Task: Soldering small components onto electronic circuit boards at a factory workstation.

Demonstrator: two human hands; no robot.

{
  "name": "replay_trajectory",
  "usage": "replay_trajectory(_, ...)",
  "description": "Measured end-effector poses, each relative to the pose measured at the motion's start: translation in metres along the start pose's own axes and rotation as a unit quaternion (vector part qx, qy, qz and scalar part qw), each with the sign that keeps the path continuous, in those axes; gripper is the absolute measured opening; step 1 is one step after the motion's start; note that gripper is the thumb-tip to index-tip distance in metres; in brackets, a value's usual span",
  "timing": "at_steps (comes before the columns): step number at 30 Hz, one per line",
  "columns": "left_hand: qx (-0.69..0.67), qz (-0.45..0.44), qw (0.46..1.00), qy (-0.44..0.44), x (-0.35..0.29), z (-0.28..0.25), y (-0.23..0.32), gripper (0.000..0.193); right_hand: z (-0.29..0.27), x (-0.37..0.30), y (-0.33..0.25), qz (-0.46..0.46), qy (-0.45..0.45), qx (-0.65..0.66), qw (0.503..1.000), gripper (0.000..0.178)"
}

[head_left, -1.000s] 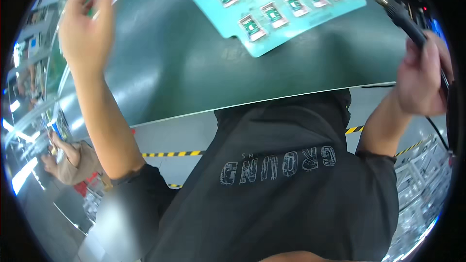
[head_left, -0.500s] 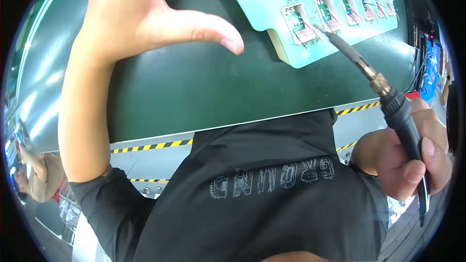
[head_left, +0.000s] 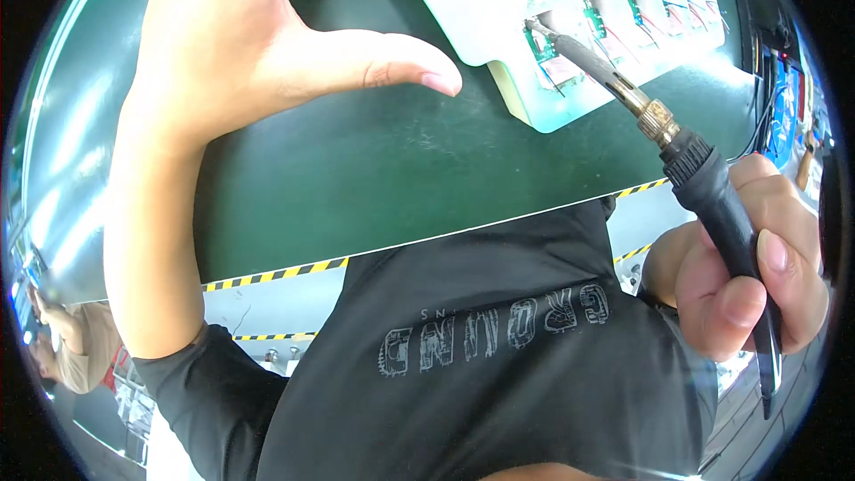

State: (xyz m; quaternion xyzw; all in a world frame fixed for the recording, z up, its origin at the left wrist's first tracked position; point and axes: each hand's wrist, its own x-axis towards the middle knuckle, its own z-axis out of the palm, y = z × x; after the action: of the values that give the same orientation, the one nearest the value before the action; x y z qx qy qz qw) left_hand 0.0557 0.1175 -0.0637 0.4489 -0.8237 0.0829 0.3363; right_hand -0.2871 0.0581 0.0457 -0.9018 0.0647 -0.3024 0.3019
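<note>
My right hand point(head_left: 757, 272) is wrapped round the black handle of a soldering iron point(head_left: 712, 178). Its tip reaches the green circuit board point(head_left: 545, 44) in the nearest left pocket of a pale green tray point(head_left: 570, 111); whether it touches is too small to tell. Blue and reddish wires run out of that pocket. Left of the tray, my left hand point(head_left: 232, 27) is over the dark green table, its thumb stretched out toward the tray. The other fingers are cut off by the upper edge, but the spread thumb shows an open hand with nothing against it.
More tray pockets point(head_left: 641, 18) with boards and loose wires stretch to the right. The green table point(head_left: 374, 178) ends at a pale front edge close to my body. Cables and blue items point(head_left: 788, 125) sit at the far right. Another person point(head_left: 85, 343) is at the far left.
The soldering iron has moved left and slightly up with my right hand, its tip going from beside the nearest pocket to the board inside. My left hand has shifted only slightly.
</note>
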Motion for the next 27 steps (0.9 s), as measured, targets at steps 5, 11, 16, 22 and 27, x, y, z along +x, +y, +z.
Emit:
replay_trajectory(5, -0.006, 0.008, 1.000, 0.014, -0.001, -0.001, -0.001, 0.129, -0.002, -0.007, 0.001, 0.002, 0.016, 0.000, 1.000, 0.034)
replay_trajectory(11, 0.022, -0.025, 0.999, -0.024, 0.001, -0.012, 0.004, 0.130, -0.006, -0.014, -0.002, -0.002, 0.030, 0.004, 1.000, 0.035)
replay_trajectory(16, 0.015, -0.045, 0.998, -0.039, 0.003, -0.012, 0.005, 0.130, -0.005, -0.015, -0.006, 0.011, 0.030, -0.015, 0.999, 0.035)
replay_trajectory(22, 0.010, -0.051, 0.998, -0.033, 0.003, -0.013, 0.009, 0.131, 0.009, -0.016, -0.006, 0.025, 0.060, -0.018, 0.998, 0.033)
replay_trajectory(27, 0.014, -0.026, 1.000, 0.001, 0.003, -0.007, 0.007, 0.130, 0.009, -0.010, -0.002, 0.017, 0.049, 0.000, 0.999, 0.033)
